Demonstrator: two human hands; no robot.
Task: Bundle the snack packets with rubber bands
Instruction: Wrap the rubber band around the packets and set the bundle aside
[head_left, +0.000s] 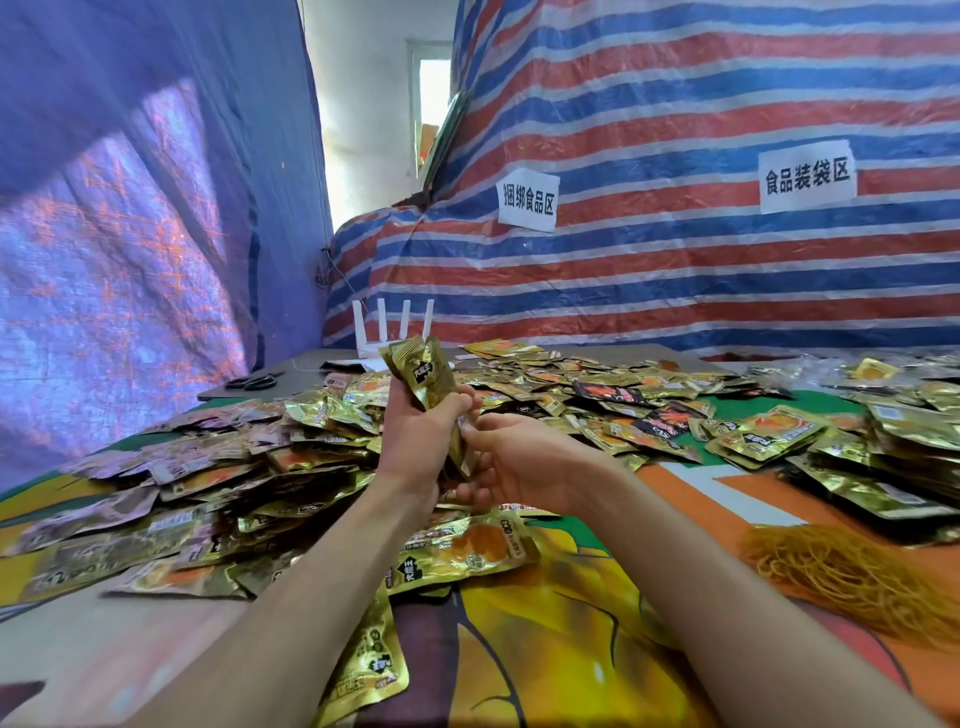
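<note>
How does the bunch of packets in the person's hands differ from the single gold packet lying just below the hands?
The held bunch stands nearly upright, gripped by the left hand and pinched low by the right hand; the single packet lies flat on the table, untouched. The held bunch is several packets pressed together; the single packet shows its orange printed face. Both are shiny gold foil with black labels.

Snack packets (769, 436): gold foil with orange and black print. Rubber bands (852, 577): orange-yellow. Rear tarpaulin (675, 270): red, blue and white stripes; left tarpaulin (130, 234): blue-violet.
</note>
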